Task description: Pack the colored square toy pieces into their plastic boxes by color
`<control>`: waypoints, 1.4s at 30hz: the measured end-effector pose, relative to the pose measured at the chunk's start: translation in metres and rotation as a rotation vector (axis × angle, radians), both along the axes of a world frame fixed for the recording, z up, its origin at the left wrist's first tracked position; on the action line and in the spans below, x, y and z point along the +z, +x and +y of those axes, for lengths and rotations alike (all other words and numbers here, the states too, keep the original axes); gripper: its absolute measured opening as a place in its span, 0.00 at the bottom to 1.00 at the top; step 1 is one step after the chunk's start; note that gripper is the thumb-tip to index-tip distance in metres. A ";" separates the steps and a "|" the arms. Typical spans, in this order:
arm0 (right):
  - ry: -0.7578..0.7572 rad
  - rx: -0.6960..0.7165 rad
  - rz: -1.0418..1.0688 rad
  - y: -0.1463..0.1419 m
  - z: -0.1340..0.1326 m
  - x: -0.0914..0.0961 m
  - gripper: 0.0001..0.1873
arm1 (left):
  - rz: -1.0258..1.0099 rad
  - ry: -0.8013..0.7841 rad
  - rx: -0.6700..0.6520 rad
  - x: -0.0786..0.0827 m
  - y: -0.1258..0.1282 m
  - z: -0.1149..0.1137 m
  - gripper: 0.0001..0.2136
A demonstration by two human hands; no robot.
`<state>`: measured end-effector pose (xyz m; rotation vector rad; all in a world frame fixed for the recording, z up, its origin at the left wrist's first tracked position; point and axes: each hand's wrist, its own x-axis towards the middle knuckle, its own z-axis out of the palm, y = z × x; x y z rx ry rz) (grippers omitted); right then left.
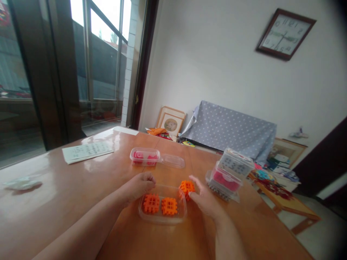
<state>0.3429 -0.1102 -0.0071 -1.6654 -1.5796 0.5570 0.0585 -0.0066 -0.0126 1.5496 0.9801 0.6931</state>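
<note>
A clear plastic container (pixel 162 219) stands on the table in front of me. Two orange interlocking blocks (pixel 151 204) with notched edges and gridded faces lie in it side by side. At the container's right rim, a third orange block (pixel 186 188) sits between the thumb and fingers of my right hand (pixel 204 198), which is closed on it. My left hand (pixel 141 186) is over the container's upper left rim with its fingers curled in; nothing shows in them.
Beyond my hands lies an open clear box (pixel 145 157) with pink pieces, its lid folded right. Stacked clear boxes (pixel 229 171) stand at the right. Papers (pixel 88 151) and a crumpled plastic bag (pixel 23 183) lie on the left of the wooden table (pixel 81 195).
</note>
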 end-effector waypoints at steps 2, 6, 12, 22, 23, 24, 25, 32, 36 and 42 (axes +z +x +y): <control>-0.016 0.006 -0.018 0.000 0.002 -0.002 0.34 | -0.009 -0.011 0.003 0.001 0.001 -0.001 0.07; 0.007 0.011 -0.041 0.004 0.005 -0.007 0.31 | -0.019 -0.030 0.016 0.001 0.001 -0.001 0.08; 0.026 -0.015 -0.060 0.008 0.004 -0.006 0.26 | -0.036 -0.027 0.010 0.002 0.000 -0.001 0.08; -0.006 0.077 -0.091 -0.023 -0.023 0.038 0.23 | -0.009 -0.021 0.003 -0.003 0.000 0.003 0.08; -0.024 0.109 -0.113 -0.029 -0.026 0.041 0.22 | -0.018 -0.024 0.000 -0.005 0.001 0.004 0.08; -0.038 0.134 -0.134 -0.035 -0.028 0.042 0.21 | -0.027 -0.027 -0.002 -0.006 0.001 0.005 0.08; -0.052 0.151 -0.154 -0.041 -0.029 0.042 0.20 | -0.033 -0.030 -0.004 -0.007 0.001 0.005 0.08; -0.088 0.206 -0.228 -0.058 -0.027 0.036 0.16 | -0.027 -0.038 0.000 -0.010 0.002 0.007 0.07; -0.041 0.229 -0.307 -0.059 -0.026 0.037 0.14 | -0.024 -0.028 0.001 -0.011 0.002 0.007 0.08; -0.009 0.256 -0.346 -0.057 -0.024 0.035 0.13 | -0.024 -0.018 0.000 -0.014 0.001 0.009 0.08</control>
